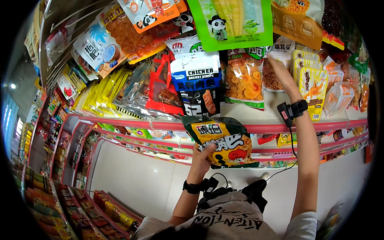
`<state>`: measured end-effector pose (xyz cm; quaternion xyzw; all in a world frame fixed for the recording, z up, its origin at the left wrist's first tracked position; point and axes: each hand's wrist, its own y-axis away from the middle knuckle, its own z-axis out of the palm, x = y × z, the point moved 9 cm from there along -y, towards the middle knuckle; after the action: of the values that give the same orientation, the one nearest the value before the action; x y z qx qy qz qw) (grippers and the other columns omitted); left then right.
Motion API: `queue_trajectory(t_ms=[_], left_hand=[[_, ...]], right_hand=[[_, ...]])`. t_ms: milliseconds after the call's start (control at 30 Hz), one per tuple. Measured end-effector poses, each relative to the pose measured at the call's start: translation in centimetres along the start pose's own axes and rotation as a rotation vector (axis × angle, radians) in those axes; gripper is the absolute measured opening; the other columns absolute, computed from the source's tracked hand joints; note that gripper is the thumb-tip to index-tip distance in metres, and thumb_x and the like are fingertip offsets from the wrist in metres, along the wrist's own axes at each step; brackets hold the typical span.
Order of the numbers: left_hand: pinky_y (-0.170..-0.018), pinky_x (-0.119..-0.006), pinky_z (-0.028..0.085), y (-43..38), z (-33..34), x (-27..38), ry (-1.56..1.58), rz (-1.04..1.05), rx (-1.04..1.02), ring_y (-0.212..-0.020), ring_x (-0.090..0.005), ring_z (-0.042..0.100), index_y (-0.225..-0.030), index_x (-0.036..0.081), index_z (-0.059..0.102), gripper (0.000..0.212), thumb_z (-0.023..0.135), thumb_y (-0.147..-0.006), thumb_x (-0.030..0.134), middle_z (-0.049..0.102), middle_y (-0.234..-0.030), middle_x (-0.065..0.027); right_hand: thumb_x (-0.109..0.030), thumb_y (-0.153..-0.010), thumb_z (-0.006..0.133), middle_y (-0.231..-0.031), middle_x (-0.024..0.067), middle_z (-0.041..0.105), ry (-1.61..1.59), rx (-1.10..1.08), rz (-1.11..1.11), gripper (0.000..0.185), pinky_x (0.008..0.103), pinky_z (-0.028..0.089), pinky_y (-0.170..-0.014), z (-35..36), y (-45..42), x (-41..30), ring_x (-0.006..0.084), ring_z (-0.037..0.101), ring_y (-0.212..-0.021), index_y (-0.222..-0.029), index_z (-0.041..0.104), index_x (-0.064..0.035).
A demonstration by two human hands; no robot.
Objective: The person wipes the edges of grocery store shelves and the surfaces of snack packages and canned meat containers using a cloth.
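Note:
A yellow and dark green snack bag (228, 142) is in my left hand (202, 159), whose thumb lies over the bag's front, before the shelf edge. My right hand (279, 70) reaches over the shelf to a clear-windowed bag of brown ring-shaped snacks (272, 78); its fingertips are partly hidden under the hanging packs, so a grip cannot be made out. Left of that hand stands a bag of orange puffed snacks (244, 79), beside a blue and black chicken breast strips pouch (196, 85). Yellow packs (312, 90) stand to its right.
A green panda pack (231, 27) and a brown pouch (297, 22) hang above the shelf. The pink-edged shelf (276, 128) runs across, with lower stocked shelves beneath. Metal hooks (64, 21) jut out at upper left. Another snack rack (99, 207) stands at lower left; a cable trails from my right wrist.

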<state>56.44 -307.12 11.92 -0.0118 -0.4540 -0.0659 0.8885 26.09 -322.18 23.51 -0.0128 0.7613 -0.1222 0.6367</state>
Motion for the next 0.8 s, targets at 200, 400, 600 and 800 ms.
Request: queue_trajectory(t_ms=[200,400,600,800], left_hand=[[-0.077,-0.036,0.051,-0.2,0.1,-0.9,-0.03,-0.061,0.014,-0.089,-0.0241,0.061,-0.11,0.0,0.047,0.04,0.062,-0.074,0.009,0.059,-0.101,-0.0136],[-0.079,-0.036,0.05,0.0,0.6,-1.3,-0.042,-0.056,-0.03,-0.09,-0.0243,0.06,-0.111,-0.001,0.046,0.042,0.063,-0.074,0.011,0.059,-0.101,-0.0139],[-0.076,-0.033,0.05,0.4,-0.2,-0.7,-0.001,-0.005,0.016,-0.089,-0.0215,0.06,-0.11,0.0,0.047,0.039,0.062,-0.075,0.008,0.059,-0.1,-0.012],[-0.08,-0.035,0.05,-0.4,-0.2,-0.9,-0.023,-0.03,-0.012,-0.092,-0.0237,0.059,-0.113,0.001,0.044,0.041,0.059,-0.076,0.008,0.058,-0.104,-0.0132]], right_hand=[[-0.055,-0.081,0.045,-0.094,0.018,0.055,0.194,0.196,-0.154,0.074,0.0306,0.038,-0.083,0.4,0.1,-3.9,0.0244,0.053,-0.092,-0.125,0.031,0.002],[-0.042,-0.088,0.037,-0.127,0.0288,0.037,0.065,0.297,-0.212,0.062,0.0358,0.029,-0.096,-2.0,-6.6,-0.7,0.0358,0.036,-0.119,-0.125,0.034,0.0073],[-0.044,-0.084,0.043,-0.134,0.0271,0.027,-0.033,0.228,-0.184,0.077,0.035,0.028,-0.097,-0.3,-4.8,-1.3,0.0323,0.03,-0.124,-0.133,0.012,0.0075],[-0.021,-0.067,0.075,-0.12,0.016,0.042,-0.018,0.112,-0.235,0.094,0.0329,0.038,-0.091,2.6,-0.2,-1.4,0.0216,0.045,-0.111,-0.132,0.01,0.0005]])
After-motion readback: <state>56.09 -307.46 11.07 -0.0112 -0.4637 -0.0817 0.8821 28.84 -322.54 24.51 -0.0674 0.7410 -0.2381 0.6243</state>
